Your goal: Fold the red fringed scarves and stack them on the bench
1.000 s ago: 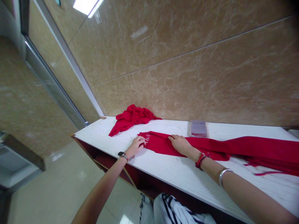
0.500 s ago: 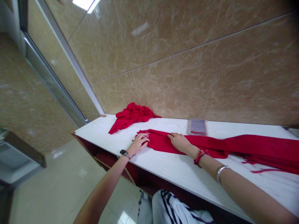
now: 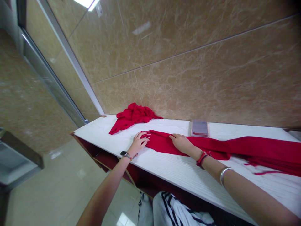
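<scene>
A long red scarf (image 3: 258, 147) with fringed ends stretches along the white tabletop, folded lengthwise in a narrow band. At its left end, my left hand (image 3: 137, 143) rests with fingers extended over the fringe. My right hand (image 3: 182, 143) lies on the band a little further right, its fingers flat on the cloth. Neither hand lifts the fabric. Behind my left hand, a second red cloth (image 3: 135, 116) sits crumpled against the wall.
A small flat box (image 3: 199, 128), blurred in the picture, stands by the wall behind the scarf. The white tabletop (image 3: 98, 131) covers a dark red cabinet with shelf openings (image 3: 108, 158). A marble-patterned wall (image 3: 188, 78) runs along the back edge.
My left hand has slid slightly left, toward the tips of the fringe. My right hand and the scarf look almost unchanged.
</scene>
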`<act>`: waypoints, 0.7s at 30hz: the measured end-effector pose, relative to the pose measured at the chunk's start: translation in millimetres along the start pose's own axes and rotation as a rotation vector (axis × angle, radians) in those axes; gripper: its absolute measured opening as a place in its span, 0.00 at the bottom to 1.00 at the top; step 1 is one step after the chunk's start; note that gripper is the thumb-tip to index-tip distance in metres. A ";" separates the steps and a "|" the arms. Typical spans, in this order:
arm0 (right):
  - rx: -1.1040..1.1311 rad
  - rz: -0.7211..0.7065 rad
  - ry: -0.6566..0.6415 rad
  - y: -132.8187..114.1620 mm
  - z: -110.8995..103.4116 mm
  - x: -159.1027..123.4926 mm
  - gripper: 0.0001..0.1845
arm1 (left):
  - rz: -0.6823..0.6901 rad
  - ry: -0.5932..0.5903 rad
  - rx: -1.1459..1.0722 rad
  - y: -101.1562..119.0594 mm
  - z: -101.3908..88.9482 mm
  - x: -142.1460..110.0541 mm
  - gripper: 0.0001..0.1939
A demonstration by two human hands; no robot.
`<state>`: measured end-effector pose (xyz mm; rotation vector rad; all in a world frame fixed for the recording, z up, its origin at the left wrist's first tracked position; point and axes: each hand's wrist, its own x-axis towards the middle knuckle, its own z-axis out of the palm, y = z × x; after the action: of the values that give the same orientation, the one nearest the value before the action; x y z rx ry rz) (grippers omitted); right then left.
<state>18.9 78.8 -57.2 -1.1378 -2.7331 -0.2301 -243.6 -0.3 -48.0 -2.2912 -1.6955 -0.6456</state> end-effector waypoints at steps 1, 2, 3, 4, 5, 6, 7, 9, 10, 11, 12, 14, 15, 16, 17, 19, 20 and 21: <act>0.003 -0.002 -0.005 0.1 -0.1 0.1 0.19 | -0.010 0.007 0.000 0.1 -0.3 0.1 0.12; 0.007 -0.003 -0.009 0.2 0.0 0.3 0.19 | -0.017 0.012 0.001 0.1 -0.4 0.3 0.12; 0.011 -0.004 -0.012 0.4 0.1 0.4 0.19 | -0.020 0.017 0.001 0.0 -0.3 0.4 0.12; 0.014 -0.006 -0.013 0.5 0.4 0.6 0.20 | -0.019 0.020 -0.001 -0.3 -0.1 0.4 0.11; 0.014 -0.006 -0.010 0.6 0.7 0.8 0.20 | -0.015 0.022 -0.004 -0.6 0.3 0.4 0.11; 0.013 -0.006 -0.006 0.7 1.0 0.9 0.20 | -0.007 0.021 -0.009 -1.1 0.8 0.3 0.10; 0.012 -0.006 -0.001 0.8 1.2 1.0 0.20 | 0.004 0.015 -0.014 -1.8 1.4 0.3 0.11; 0.011 -0.008 0.004 0.9 1.4 1.0 0.20 | 0.021 0.001 -0.017 -3.4 2.6 0.3 0.13; 0.011 -0.009 0.006 1.0 1.2 0.8 0.20 | 0.022 -0.003 -0.012 -4.2 3.1 0.4 0.14; 0.011 -0.009 0.007 1.0 1.0 0.7 0.20 | 0.021 -0.004 -0.004 -4.9 3.5 0.5 0.16; 0.009 -0.010 0.007 0.9 0.7 0.5 0.20 | 0.019 -0.001 0.006 -5.5 3.7 0.6 0.17; 0.004 -0.008 0.005 0.8 0.2 0.3 0.20 | 0.020 0.006 0.027 -6.0 3.4 1.0 0.17; 0.001 -0.008 0.003 0.7 0.0 0.2 0.20 | 0.019 0.011 0.037 -5.9 3.0 1.2 0.17; 0.000 -0.009 0.002 0.6 -0.1 0.2 0.20 | 0.010 0.016 0.049 -5.6 2.3 1.4 0.17; 0.000 -0.008 0.002 0.5 -0.1 0.2 0.20 | -0.007 0.023 0.062 -5.1 1.7 1.6 0.16; -0.002 -0.010 0.005 0.4 0.0 0.2 0.20 | -0.043 0.043 0.083 -4.3 0.4 1.9 0.15; -0.004 -0.011 0.007 0.4 0.2 0.3 0.20 | -0.045 0.052 0.085 -4.1 0.1 2.0 0.15; -0.006 -0.010 0.007 0.5 0.4 0.3 0.20 | -0.027 0.053 0.081 -4.1 0.0 2.1 0.16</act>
<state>19.0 79.4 -57.5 -1.1225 -2.7346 -0.2438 -247.0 2.7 -47.3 -2.1804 -1.6995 -0.6258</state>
